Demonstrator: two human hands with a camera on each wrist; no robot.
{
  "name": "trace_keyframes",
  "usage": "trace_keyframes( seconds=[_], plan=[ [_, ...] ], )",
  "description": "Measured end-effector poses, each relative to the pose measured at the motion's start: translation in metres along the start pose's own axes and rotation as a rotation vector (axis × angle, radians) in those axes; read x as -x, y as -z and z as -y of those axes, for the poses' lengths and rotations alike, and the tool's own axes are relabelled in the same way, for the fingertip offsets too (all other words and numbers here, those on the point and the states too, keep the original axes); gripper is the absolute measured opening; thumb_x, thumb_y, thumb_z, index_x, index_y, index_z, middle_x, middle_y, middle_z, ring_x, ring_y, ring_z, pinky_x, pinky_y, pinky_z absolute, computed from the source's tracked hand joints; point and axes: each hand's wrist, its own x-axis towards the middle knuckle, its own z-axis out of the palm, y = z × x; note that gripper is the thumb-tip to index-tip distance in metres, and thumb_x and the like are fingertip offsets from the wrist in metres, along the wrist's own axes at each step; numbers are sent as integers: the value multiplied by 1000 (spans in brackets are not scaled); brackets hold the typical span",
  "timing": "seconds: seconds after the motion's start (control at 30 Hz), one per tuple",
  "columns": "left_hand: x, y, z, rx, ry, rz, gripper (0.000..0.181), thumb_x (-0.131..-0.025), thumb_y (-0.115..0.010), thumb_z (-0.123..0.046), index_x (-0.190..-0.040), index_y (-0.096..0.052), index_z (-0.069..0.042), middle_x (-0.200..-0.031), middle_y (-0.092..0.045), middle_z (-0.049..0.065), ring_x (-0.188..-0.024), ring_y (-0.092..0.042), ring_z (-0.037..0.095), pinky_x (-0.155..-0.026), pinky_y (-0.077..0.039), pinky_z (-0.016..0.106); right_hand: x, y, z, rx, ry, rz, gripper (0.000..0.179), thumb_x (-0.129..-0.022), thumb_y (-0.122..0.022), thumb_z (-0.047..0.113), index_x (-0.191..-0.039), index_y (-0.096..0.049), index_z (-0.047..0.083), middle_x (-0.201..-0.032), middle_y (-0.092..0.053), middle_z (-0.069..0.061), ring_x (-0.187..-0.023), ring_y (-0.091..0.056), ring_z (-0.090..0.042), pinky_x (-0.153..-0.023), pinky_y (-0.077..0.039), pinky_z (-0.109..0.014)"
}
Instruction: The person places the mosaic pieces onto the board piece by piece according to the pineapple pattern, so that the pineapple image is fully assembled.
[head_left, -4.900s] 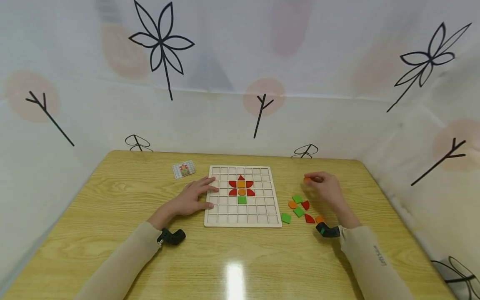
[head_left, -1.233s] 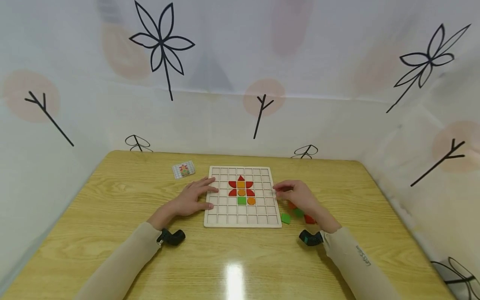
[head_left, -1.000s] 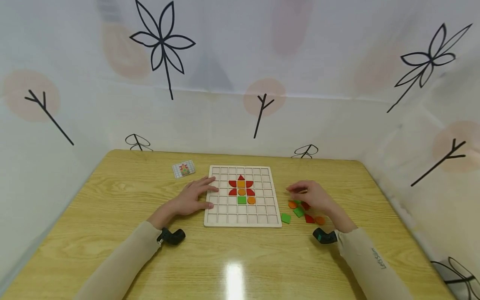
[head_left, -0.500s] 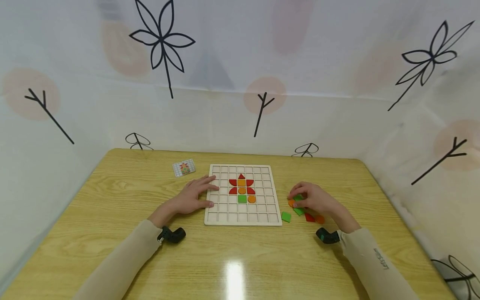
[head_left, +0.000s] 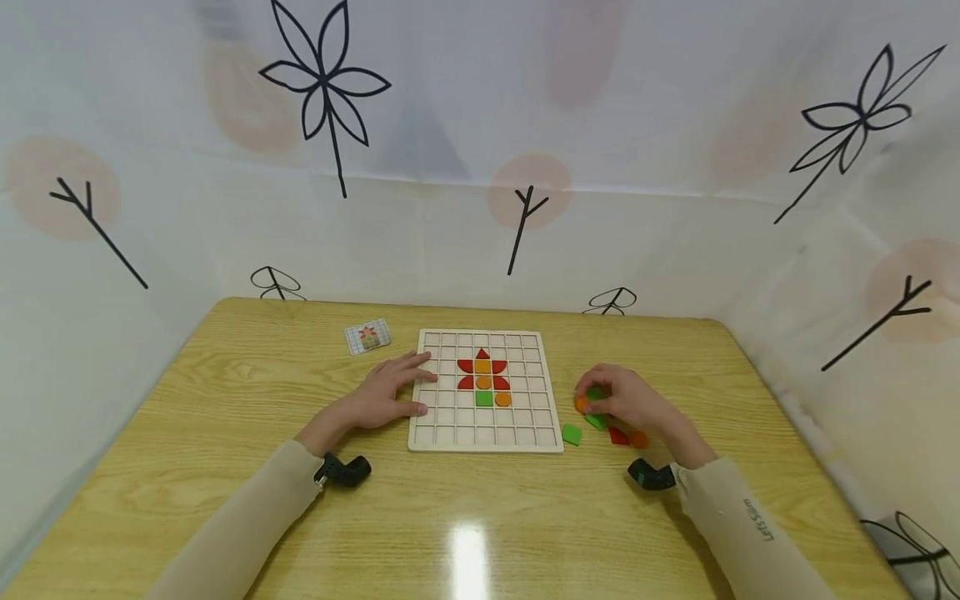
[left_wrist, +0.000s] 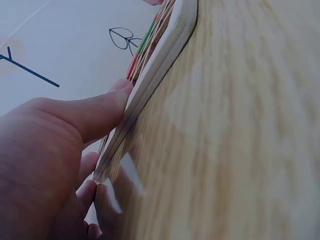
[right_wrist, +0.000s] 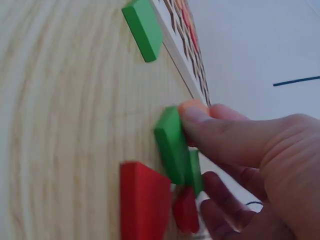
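Note:
A pale wooden grid board (head_left: pixel 520 437) lies mid-table, with red, orange and green pieces set in a flower shape. An orange round piece (head_left: pixel 503 400) sits in the cell right of the green square (head_left: pixel 484 398). My left hand (head_left: pixel 382 396) rests with spread fingers on the board's left edge; its thumb (left_wrist: pixel 102 112) touches the rim in the left wrist view. Right of the board, my right hand (head_left: pixel 628 398) pinches another orange round piece (right_wrist: pixel 194 106) between thumb and index finger. Green squares (right_wrist: pixel 172 145) and a red piece (right_wrist: pixel 186 212) lie right beside those fingers.
A small picture card (head_left: pixel 368 337) with a flower design lies behind the left hand. Near the board's right front corner is a loose green square (head_left: pixel 572 434). A red quarter-circle (head_left: pixel 618 436) and an orange round piece (head_left: pixel 638 439) lie below the right hand.
An orange round piece now sits beside the green square on the board. My right hand has gone from the board back to the loose pieces and pinches another orange one. The left hand stays put.

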Motion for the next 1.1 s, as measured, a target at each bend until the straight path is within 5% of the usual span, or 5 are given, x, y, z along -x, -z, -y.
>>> trace_keyframes(
  seconds=[0.23,0.5,1.1],
  plan=[
    [0,-1,2,-13,-10,-6,49,-95,-68,-32,-139,-58,-12,-162,-26,15,-149,-15,38,-112,-10,68,-6,-14,8,-59,-45,-122,4,-92,-74,15,-94,-72,13,-100,-69,0,-93,-63,-20,-80,-52,-39],
    [0,0,0,-2,-8,-6,49,-95,-69,-33,-138,-58,-12,-162,-26,15,-149,-15,38,-112,-9,68,-20,-30,25,-109,-18,-208,10,-90,-74,9,-100,-73,10,-99,-70,-3,-90,-65,-20,-75,-54,-31],
    [0,-1,1,4,-7,-17,48,-95,-68,-33,-138,-59,-12,-161,-27,15,-149,-15,39,-112,-9,68,-59,-74,72,-203,100,-121,12,-93,-70,4,-104,-72,8,-102,-70,-1,-91,-65,-17,-79,-54,-31]
  ],
)
